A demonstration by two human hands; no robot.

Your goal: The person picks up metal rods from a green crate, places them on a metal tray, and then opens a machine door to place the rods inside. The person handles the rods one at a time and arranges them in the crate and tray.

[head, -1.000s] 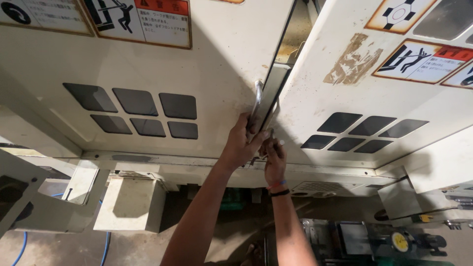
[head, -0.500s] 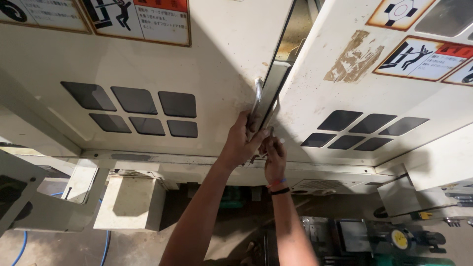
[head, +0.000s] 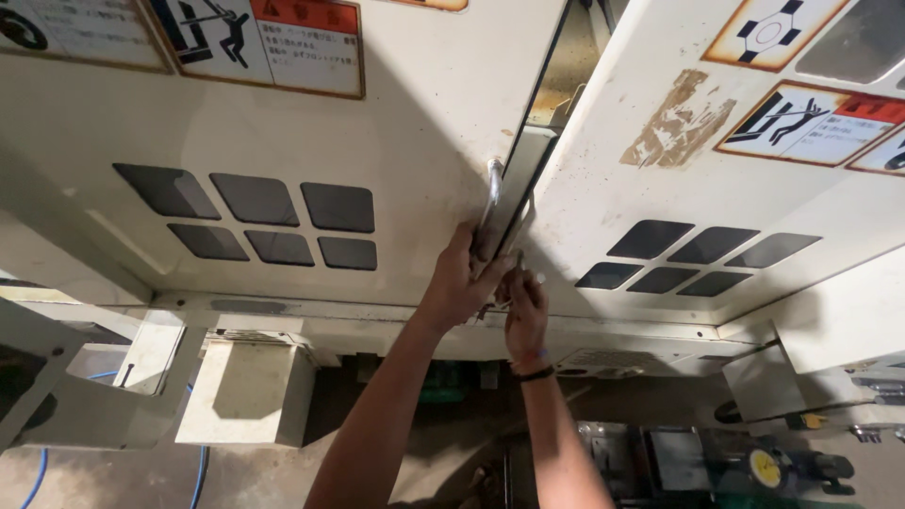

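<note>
Two cream machine doors meet at a narrow dark gap. My left hand [head: 460, 281] is closed around the lower end of the metal bar handle [head: 492, 188] on the left door [head: 415, 113]. Just beside it, my right hand [head: 525, 309], with a dark band at the wrist, curls its fingers on the lower end of the handle [head: 524, 219] at the edge of the right door [head: 641, 226]. Both arms reach up from the bottom of the view.
Each door carries dark square vent windows [head: 273, 221] and warning stickers [head: 283, 38]. Below stand a cream box-shaped part [head: 250, 391], blue hoses [head: 200, 467] and a gauge with a yellow dial [head: 765, 468] at the lower right.
Both hands stay on the door handles. The view has shifted only slightly.
</note>
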